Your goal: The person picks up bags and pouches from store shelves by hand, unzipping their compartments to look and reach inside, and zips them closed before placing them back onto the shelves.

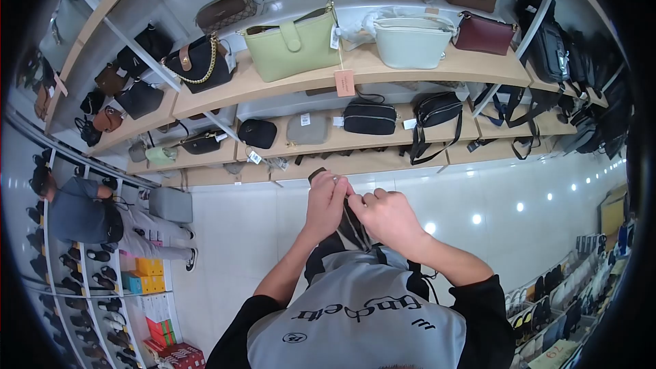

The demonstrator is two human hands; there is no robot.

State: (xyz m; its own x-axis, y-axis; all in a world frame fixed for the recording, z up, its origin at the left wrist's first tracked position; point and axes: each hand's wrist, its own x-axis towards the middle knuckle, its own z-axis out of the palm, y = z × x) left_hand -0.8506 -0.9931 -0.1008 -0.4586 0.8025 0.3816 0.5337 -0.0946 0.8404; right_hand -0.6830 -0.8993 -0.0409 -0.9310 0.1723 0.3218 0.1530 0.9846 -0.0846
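My left hand [326, 203] is closed around a dark, narrow item [317, 175] whose brownish end sticks out above the fingers. Close beside it, my right hand [388, 217] has its fingers curled and pinched, its fingertips meeting the left ones. Below and between both hands a dark piece with thin light lines [352, 224] hangs in front of my shirt. Whether it is part of the same item cannot be made out, and the fingers hide most of what they grip.
Curved shelves ahead carry a green handbag [294, 49], a pale blue bag [412, 44] and several dark pouches. At the left a person [85, 208] stands by shoe racks [85, 273] and yellow boxes [148, 275]. More shoe racks [560, 294] are at the lower right.
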